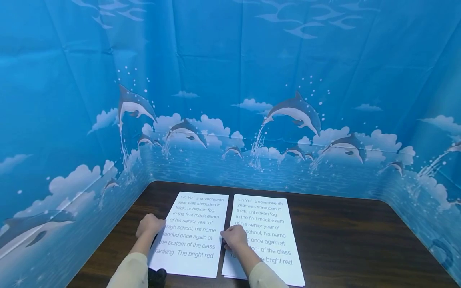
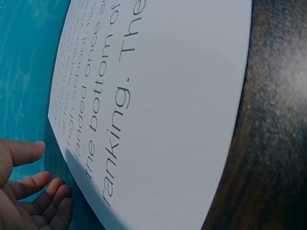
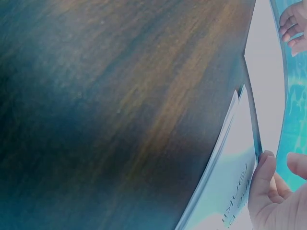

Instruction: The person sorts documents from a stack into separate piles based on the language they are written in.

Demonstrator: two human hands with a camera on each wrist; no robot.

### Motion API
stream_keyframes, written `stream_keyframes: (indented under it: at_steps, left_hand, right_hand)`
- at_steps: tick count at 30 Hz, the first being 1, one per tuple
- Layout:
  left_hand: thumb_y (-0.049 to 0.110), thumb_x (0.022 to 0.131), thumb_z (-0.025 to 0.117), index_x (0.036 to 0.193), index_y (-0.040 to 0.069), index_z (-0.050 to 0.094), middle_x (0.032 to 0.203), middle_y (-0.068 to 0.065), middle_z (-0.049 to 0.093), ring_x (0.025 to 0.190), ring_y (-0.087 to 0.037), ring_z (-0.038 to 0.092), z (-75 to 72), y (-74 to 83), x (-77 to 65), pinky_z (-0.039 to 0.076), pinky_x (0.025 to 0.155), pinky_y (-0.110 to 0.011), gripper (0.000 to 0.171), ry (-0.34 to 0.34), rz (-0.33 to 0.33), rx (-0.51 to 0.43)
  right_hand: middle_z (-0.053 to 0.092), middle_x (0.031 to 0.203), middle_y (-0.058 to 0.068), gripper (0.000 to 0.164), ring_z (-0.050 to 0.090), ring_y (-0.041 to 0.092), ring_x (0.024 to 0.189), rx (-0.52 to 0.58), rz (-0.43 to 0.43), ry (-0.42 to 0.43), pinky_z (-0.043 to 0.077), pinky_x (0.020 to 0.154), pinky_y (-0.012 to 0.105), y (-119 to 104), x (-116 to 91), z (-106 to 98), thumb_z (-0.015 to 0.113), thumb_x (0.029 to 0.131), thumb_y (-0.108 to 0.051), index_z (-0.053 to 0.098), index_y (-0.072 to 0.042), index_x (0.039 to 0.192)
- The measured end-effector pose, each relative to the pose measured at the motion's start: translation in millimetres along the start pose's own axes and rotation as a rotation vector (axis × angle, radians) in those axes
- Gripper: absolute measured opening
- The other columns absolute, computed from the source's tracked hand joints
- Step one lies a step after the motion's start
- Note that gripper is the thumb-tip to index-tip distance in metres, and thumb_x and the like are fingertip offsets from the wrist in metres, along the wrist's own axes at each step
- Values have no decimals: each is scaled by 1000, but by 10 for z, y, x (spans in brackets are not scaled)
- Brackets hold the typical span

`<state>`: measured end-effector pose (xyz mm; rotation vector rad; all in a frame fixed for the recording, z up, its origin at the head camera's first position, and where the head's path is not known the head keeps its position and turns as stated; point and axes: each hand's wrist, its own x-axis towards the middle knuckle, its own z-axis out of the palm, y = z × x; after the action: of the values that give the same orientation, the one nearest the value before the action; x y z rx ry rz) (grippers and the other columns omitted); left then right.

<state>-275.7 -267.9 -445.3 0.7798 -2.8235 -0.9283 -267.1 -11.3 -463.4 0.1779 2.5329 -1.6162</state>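
Observation:
Two printed paper piles lie side by side on the dark wooden table. Beside the left edge of the left paper (image 1: pixel 191 236) is my left hand (image 1: pixel 150 226); in the left wrist view its thumb stands apart from loosely bent fingers (image 2: pixel 41 184), with nothing between them. My right hand (image 1: pixel 235 237) is over the left edge of the right paper stack (image 1: pixel 273 236), covering part of its text. In the right wrist view the right hand (image 3: pixel 273 201) has thumb and fingers apart, fingertips right at the edge of the stack (image 3: pixel 237 158), whose layered sheets are slightly fanned at one corner.
The brown wood-grain table (image 1: pixel 345 236) extends to the right of the papers. A blue dolphin-print curtain (image 1: pixel 230 80) surrounds the table at the back and sides. A small black object (image 1: pixel 157 277) shows by the left sleeve. A narrow strip of table separates the papers.

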Motion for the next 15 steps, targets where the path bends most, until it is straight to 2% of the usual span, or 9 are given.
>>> stream_keyframes:
  at_steps: [11, 15]
  left_hand:
    - [24, 80, 54, 83, -9, 56, 68, -16, 53, 62, -28, 50, 6, 49, 1, 37, 53, -37, 32, -14, 6, -17]
    - [25, 79, 56, 85, -7, 57, 69, -15, 53, 59, -27, 50, 112, 13, 124, 37, 54, -38, 33, -5, -29, -14]
  right_hand:
    - [54, 60, 6, 16, 53, 15, 49, 43, -5, -4, 44, 44, 23, 15, 32, -27, 61, 78, -20, 60, -5, 73]
    - [55, 60, 7, 17, 53, 15, 49, 55, -5, -1, 44, 44, 23, 22, 38, -46, 61, 77, -21, 61, -5, 73]
